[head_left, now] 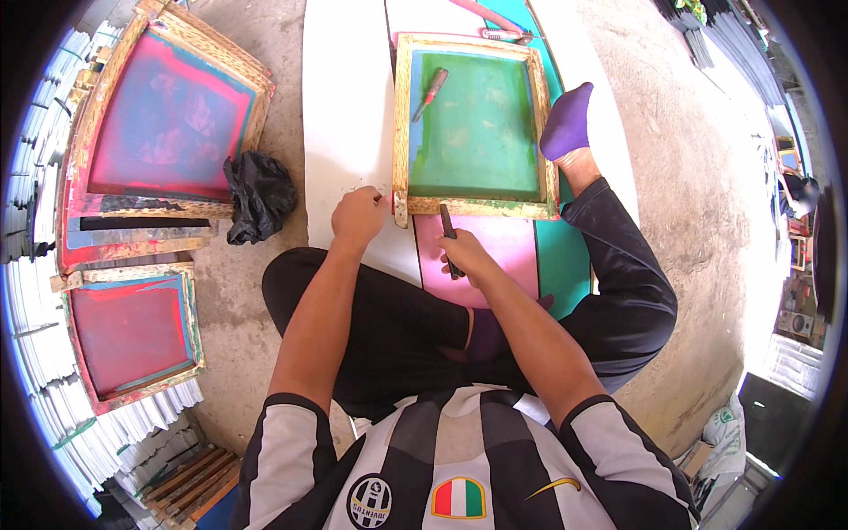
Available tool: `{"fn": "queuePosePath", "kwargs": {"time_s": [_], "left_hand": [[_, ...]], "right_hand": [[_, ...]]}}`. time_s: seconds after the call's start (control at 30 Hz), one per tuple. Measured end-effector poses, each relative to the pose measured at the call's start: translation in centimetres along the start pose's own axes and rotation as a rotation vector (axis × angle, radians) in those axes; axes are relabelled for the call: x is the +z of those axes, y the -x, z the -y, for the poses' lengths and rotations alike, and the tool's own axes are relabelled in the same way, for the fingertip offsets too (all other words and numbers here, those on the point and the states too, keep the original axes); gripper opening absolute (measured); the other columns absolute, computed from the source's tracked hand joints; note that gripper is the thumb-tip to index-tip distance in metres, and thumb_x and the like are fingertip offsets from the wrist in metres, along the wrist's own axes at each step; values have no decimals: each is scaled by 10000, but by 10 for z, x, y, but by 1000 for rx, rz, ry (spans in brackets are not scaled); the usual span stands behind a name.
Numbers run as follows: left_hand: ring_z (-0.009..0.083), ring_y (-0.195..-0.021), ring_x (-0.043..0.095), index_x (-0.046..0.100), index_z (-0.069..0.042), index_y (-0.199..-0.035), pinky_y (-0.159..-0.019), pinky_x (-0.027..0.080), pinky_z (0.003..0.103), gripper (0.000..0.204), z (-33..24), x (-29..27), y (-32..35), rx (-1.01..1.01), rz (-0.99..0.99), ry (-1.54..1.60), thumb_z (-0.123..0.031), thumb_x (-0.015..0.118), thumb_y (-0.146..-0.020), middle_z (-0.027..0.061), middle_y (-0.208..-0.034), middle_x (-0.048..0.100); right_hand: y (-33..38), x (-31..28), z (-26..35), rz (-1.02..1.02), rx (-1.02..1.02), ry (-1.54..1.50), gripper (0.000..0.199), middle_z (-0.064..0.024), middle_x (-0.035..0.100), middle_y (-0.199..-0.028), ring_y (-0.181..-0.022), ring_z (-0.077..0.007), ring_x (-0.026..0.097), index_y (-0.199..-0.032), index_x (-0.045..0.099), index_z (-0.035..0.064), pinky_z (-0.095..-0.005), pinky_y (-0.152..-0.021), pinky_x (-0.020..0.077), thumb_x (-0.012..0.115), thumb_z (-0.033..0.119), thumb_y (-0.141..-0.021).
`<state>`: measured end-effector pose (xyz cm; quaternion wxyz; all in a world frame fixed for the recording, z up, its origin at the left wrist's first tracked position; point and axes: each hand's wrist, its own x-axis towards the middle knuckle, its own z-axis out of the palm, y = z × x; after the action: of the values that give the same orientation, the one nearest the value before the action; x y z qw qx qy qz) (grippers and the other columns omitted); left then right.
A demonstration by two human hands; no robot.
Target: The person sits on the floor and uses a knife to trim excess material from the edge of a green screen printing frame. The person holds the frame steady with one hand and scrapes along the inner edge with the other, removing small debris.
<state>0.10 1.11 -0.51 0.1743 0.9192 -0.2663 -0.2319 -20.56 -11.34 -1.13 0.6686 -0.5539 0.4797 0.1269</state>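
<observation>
— Left hand?
— Curled shut at the near left corner of the green frame, touching the white board.
— Right hand?
— Closed around a dark tool, over the pink sheet, just below the frame.

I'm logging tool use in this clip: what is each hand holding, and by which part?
The right hand holds a thin dark tool by its lower end. The left hand is closed at the wooden frame's corner; whether it holds anything cannot be told.

a screwdriver lies in the framed screen on the board, two other frames lying to its left.
</observation>
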Motion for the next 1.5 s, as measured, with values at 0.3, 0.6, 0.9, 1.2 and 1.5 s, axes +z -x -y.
{"fn": "queuePosePath", "kwargs": {"time_s": [0.3,0.6,0.9,1.2,1.5], "left_hand": [[355,-887,737,744,-74,-1015,-768,566,477,325,-14,7,7,89,27,88,-360,790,-868,144,-915,764],[384,-931,730,704,-58,-1024,-790,561,509,318,-18,11,3,109,45,45,-331,783,-881,168,-951,757],[406,-977,723,696,-53,-1071,-833,559,539,299,-23,10,3,132,57,11,-294,753,-904,206,-998,751],[392,-1001,729,677,-31,-1137,-865,574,523,376,-23,19,12,142,51,11,-313,752,-899,216,-1018,752],[409,-1012,726,663,-36,-1165,-863,573,530,428,-19,18,21,166,37,8,-349,771,-895,214,-1027,753]], "right_hand": [[-2,8,10,-72,111,83,334,-138,599,-753,-550,-244,622,-918,580,-57,-416,-474,480,595,277,-922],[-7,3,11,-70,163,151,372,-145,601,-825,-534,-223,600,-1139,561,-45,-401,-461,454,628,281,-974],[-1,14,22,-210,126,260,301,-192,660,-778,-552,-276,651,-958,623,-105,-432,-481,495,590,186,-886],[10,19,30,-319,59,442,210,-130,620,-673,-505,-241,601,-945,632,-52,-397,-415,425,518,100,-856],[12,16,30,-339,64,414,137,-105,612,-662,-451,-195,550,-851,595,-17,-374,-388,385,539,107,-863]]}}
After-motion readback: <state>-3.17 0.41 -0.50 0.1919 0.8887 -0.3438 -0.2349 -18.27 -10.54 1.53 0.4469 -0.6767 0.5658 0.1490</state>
